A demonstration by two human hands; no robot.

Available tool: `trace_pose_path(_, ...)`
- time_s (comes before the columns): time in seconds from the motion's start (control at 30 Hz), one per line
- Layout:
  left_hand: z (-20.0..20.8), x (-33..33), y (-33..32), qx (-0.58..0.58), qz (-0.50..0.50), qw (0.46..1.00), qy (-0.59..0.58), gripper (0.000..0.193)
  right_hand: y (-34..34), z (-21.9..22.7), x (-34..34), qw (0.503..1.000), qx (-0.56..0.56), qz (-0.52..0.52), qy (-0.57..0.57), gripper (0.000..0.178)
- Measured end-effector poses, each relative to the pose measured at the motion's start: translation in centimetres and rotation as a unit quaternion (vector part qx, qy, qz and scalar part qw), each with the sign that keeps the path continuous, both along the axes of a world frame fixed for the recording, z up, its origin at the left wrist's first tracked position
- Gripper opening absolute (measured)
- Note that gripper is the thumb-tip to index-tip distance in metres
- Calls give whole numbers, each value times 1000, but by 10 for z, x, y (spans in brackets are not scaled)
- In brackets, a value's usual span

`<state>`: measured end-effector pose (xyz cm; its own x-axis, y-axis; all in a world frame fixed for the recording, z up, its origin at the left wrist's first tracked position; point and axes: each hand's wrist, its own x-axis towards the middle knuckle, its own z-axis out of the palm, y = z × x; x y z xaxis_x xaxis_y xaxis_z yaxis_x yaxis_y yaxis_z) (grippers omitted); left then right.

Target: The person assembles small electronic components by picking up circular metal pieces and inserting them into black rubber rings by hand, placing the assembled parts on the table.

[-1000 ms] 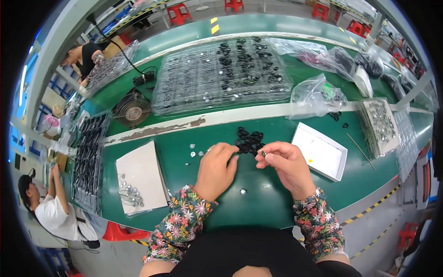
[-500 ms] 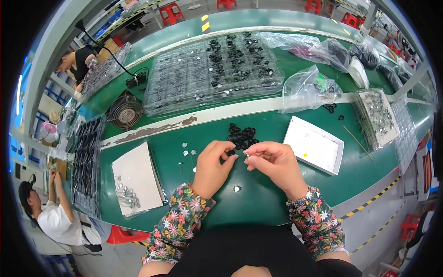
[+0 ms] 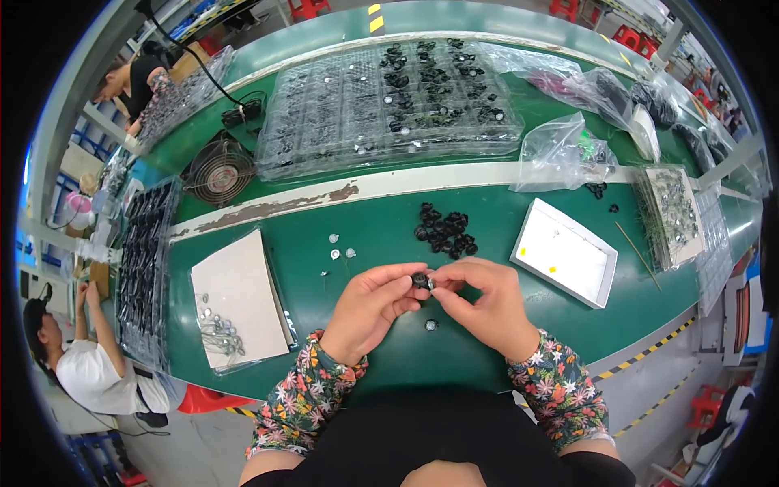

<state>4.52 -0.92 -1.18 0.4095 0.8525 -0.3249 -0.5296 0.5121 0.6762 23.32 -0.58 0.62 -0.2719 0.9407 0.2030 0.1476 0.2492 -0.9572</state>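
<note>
Between the fingertips of my left hand [image 3: 375, 304] is a small round black part [image 3: 419, 279]. The thumb and forefinger of my right hand [image 3: 485, 300] pinch a small shiny metallic part [image 3: 430, 282] against its right side. The two parts meet or nearly meet; the fingers cover the contact. On the green bench [image 3: 389, 354], just below my hands, lies a small silvery round piece [image 3: 431, 325]. Beyond my fingers a heap of small black parts [image 3: 446, 230] is spread out. Several small silvery discs with thin wires [image 3: 335, 253] lie to the left of my left hand.
A white open box [image 3: 568, 258] lies at right, with a thin stick [image 3: 638, 250] beside it. At left is a board [image 3: 235, 284] with wired silvery pieces. Clear trays [image 3: 324, 105], a fan [image 3: 221, 174] and plastic bags [image 3: 560, 154] stand farther back. Two people are at left.
My hands have come together, and the black part now shows in my left fingertips against the metallic piece. My view has shifted slightly.
</note>
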Motion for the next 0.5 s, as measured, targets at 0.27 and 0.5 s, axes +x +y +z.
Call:
trace_pose_path(0.27, -5, 1, -3, 31, -1, 999, 5, 24, 0, -5, -5, 967, 202, -67, -137, 14)
trace_pose_path(0.5, -10, 5, -6, 56, 21, 998, -9, 22, -2, -3, -5, 946, 248, -78, -193, 19)
